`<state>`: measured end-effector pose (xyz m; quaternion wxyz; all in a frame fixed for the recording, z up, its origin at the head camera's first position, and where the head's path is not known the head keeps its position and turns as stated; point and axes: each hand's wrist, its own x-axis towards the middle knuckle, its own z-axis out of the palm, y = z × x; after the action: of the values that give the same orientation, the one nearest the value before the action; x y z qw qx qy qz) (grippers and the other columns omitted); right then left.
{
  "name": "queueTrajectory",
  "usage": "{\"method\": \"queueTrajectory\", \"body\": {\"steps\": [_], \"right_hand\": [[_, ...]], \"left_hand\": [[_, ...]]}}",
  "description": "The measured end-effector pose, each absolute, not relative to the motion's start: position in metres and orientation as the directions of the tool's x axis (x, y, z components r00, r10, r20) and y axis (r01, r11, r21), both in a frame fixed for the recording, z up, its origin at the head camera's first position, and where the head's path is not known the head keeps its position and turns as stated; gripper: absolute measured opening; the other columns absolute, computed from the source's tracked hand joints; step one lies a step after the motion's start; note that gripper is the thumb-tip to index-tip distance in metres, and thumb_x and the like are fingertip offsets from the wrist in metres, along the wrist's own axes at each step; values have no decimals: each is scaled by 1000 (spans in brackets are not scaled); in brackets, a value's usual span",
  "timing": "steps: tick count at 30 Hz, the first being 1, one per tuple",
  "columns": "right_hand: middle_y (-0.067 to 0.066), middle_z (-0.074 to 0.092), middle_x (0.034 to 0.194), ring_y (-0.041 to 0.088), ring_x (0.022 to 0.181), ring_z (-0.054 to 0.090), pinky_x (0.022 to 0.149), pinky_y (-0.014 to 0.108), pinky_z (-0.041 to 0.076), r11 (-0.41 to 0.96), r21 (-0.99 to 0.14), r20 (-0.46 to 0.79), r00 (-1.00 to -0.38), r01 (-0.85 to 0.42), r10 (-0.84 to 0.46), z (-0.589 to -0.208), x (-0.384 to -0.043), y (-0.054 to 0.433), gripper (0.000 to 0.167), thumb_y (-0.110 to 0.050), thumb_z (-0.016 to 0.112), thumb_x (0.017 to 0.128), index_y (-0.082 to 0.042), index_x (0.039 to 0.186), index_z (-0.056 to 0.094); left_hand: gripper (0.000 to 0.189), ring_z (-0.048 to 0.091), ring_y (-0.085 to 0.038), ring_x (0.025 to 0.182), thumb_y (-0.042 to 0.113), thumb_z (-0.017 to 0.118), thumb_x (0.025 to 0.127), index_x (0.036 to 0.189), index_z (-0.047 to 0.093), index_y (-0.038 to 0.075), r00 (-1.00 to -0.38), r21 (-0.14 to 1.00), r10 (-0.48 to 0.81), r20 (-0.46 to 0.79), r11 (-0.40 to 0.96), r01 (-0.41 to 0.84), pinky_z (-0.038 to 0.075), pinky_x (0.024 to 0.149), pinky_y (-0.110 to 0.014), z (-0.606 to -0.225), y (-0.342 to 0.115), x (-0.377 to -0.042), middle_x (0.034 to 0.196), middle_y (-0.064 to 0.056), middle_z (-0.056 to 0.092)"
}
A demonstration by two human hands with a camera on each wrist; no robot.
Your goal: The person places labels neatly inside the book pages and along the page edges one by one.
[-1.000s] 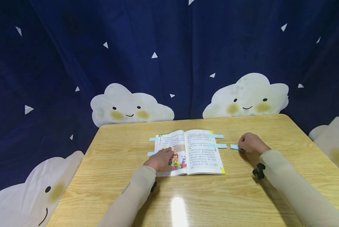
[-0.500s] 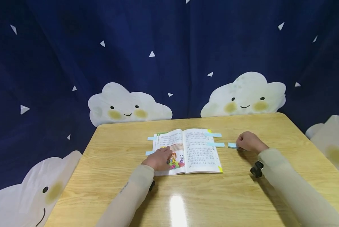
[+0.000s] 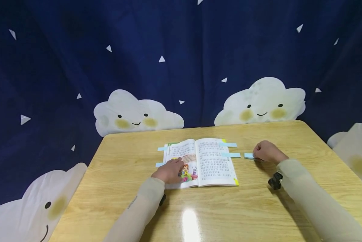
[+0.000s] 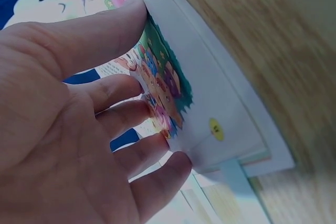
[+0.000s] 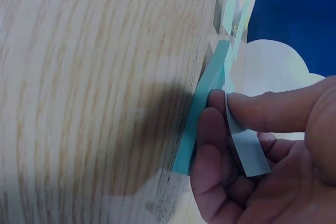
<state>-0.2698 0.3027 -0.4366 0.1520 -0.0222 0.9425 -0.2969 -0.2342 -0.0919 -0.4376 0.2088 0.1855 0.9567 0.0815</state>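
An open book [image 3: 215,169] with printed text and a colourful picture lies on the wooden table. My left hand [image 3: 169,170] rests on its left page, fingers spread and loosely bent in the left wrist view. To the right of the book, my right hand [image 3: 268,151] is at a small light-blue pad of sticky notes [image 3: 249,156]. Seen from the right wrist, thumb and index finger pinch a pale sticky note [image 5: 248,153], whose far end meets the teal strip [image 5: 194,124] of the pad. The other fingers are curled beside that strip.
Light-blue sticky notes stick out from the book's right edge [image 3: 231,155] and left edge [image 3: 160,164]. The wooden tabletop [image 3: 229,211] extends around the book. Behind it hangs a dark blue curtain [image 3: 138,50] with white clouds and triangles.
The head view has shifted slightly. Both hands stay at nearly the same places, the left on the page and the right at the sticky notes.
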Motion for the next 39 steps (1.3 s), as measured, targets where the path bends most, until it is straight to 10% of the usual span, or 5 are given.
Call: {"method": "queueTrajectory", "body": {"steps": [39], "right_hand": [[6,62,76,17,73,53,62,27,42,831,-552,-297,-947,65,-123,-438,-273,304,17,-9,54,91,3,87,65]], "left_hand": [[61,29,-33,152,34,70,92,146,47,16,-848,237,380,-368,921,310,36,119,-50,-437,-92,-232,165,-5,27]]}}
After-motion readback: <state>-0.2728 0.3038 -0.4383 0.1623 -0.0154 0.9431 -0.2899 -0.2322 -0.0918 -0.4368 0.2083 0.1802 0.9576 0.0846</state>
